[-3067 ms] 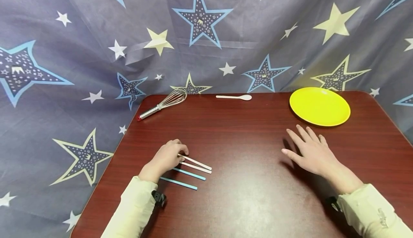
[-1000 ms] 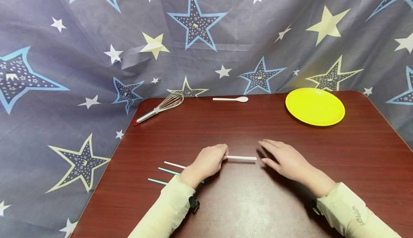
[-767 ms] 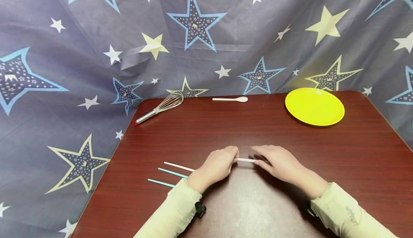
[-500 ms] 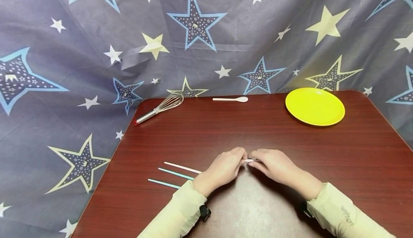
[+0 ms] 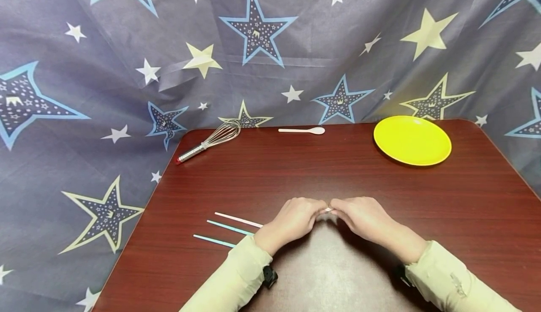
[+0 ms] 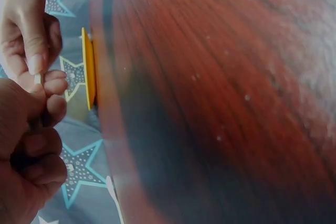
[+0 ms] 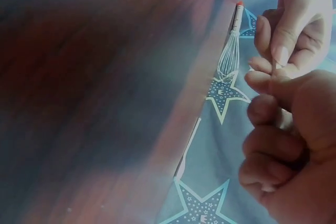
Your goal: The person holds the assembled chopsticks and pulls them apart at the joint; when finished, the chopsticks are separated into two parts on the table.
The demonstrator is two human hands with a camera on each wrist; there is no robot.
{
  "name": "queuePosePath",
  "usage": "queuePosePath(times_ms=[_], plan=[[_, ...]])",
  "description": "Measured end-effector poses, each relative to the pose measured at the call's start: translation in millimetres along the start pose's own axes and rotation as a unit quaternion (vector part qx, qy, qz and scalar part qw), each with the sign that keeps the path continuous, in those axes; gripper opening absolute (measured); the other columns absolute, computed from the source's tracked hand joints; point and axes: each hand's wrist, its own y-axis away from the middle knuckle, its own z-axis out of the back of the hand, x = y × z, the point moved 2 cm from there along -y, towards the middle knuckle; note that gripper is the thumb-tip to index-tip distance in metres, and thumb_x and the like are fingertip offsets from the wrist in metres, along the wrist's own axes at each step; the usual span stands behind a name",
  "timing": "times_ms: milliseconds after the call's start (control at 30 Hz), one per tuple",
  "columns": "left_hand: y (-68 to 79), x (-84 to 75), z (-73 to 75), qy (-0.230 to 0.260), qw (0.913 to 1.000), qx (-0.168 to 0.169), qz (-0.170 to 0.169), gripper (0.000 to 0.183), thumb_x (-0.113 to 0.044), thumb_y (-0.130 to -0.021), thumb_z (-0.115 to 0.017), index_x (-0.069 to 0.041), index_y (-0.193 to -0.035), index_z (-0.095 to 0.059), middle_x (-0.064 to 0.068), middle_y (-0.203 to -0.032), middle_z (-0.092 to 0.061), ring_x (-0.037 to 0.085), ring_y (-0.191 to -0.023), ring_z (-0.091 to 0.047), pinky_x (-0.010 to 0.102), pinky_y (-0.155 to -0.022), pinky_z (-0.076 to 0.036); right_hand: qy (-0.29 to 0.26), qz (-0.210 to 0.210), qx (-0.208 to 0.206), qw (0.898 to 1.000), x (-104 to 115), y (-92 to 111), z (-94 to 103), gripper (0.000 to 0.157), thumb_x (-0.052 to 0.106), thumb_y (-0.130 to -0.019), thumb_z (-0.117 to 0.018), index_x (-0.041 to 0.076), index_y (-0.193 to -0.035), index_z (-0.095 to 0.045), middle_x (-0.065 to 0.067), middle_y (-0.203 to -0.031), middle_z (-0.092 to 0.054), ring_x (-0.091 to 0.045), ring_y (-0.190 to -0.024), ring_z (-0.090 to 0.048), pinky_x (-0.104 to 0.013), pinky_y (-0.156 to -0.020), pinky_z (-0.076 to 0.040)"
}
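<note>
A star-printed curtain (image 5: 310,91) forms the backdrop; all picture edges except the bottom crop it. At the far left of the brown table (image 5: 329,171), a whisk (image 5: 204,146) lies diagonally, red handle end nearest the viewer. Nearer the viewer lie three thin sticks, roughly parallel: a front blue stick (image 5: 213,240), a rear blue stick (image 5: 229,227) and a pale pink stick (image 5: 237,219). Their right ends are hidden behind the left forearm and its pale sleeve (image 5: 230,276), which the bottom edge cuts off. A white spoon (image 5: 296,130) lies at the back edge, bowl to the right.

The left hand (image 5: 296,217) pinches a white stick (image 5: 328,210) between thumb and curled fingers, at the middle of the table. The right hand (image 5: 364,214) pinches the same stick from the opposite side, its thumb close to the left one. Only a short section of the stick shows between the hands; its ends are concealed, and contact with the table cannot be determined. The right wrist's black device (image 5: 404,275) is mostly hidden. A yellow plate (image 5: 412,140) rests at the back right.
</note>
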Motion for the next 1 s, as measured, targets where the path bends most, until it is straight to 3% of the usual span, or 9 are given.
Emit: queuePosePath(times_ms=[167,333,533,667,833,1000], plan=[[-2.5,4.0,0.0,0.033,0.9992,-0.015,-0.014,0.018,-0.025,-0.099,-0.057,-0.021,-0.102,-0.074,-0.009,-0.095,-0.072,0.011,-0.087,-0.069,0.031,-0.073,-0.053,0.005,0.016,-0.021,1.000,-3,2,0.8,0.025,0.019,-0.087,-0.071,0.021,-0.075,-0.049,0.013,-0.061,-0.046,-0.010,-0.049,-0.045,-0.030,-0.042,-0.037],[-4.8,4.3,-0.2,0.036,0.9988,-0.019,-0.027,0.017,-0.023,-0.099,-0.057,-0.020,-0.103,-0.073,-0.009,-0.097,-0.072,0.011,-0.089,-0.069,0.030,-0.074,-0.053,-0.003,0.026,-0.033,0.999,-5,2,4.1,0.018,0.017,-0.085,-0.071,0.020,-0.077,-0.056,0.015,-0.063,-0.048,-0.009,-0.050,-0.045,-0.030,-0.042,-0.037],[-6.5,5.3,1.5,0.036,0.9987,-0.013,-0.035,0.019,-0.018,-0.097,-0.058,-0.021,-0.109,-0.073,-0.008,-0.102,-0.073,0.011,-0.093,-0.069,0.030,-0.076,-0.053,-0.004,0.033,-0.028,0.999,-10,6,7.6,0.007,0.014,-0.086,-0.071,0.020,-0.087,-0.066,0.012,-0.071,-0.062,-0.011,-0.056,-0.058,-0.032,-0.047,-0.044],[-5.9,10.4,4.7,0.034,0.9989,-0.014,-0.030,0.020,-0.015,-0.097,-0.058,-0.019,-0.110,-0.073,-0.007,-0.100,-0.073,0.010,-0.091,-0.069,0.031,-0.077,-0.054,-0.016,0.012,-0.010,1.000,-18,12,12.6,0.010,0.012,-0.087,-0.069,0.020,-0.092,-0.070,0.010,-0.079,-0.067,-0.009,-0.064,-0.062,-0.034,-0.054,-0.049],[-8.2,18.2,7.8,0.023,0.9997,-0.007,-0.004,0.018,-0.020,-0.099,-0.056,-0.016,-0.107,-0.072,-0.005,-0.095,-0.072,0.013,-0.086,-0.068,0.034,-0.073,-0.053,-0.023,-0.036,0.025,0.999,-28,19,18.2,0.007,0.014,-0.091,-0.067,0.018,-0.086,-0.065,0.014,-0.071,-0.058,-0.010,-0.061,-0.058,-0.036,-0.057,-0.048],[-11.9,25.0,9.3,-0.003,0.9998,0.017,0.010,0.026,0.000,-0.092,-0.057,-0.011,-0.114,-0.066,-0.001,-0.091,-0.068,0.016,-0.081,-0.065,0.033,-0.071,-0.052,-0.029,-0.051,0.034,0.998,-35,24,20.5,0.008,0.008,-0.090,-0.066,0.012,-0.087,-0.060,0.011,-0.068,-0.051,-0.010,-0.056,-0.051,-0.034,-0.054,-0.046]])
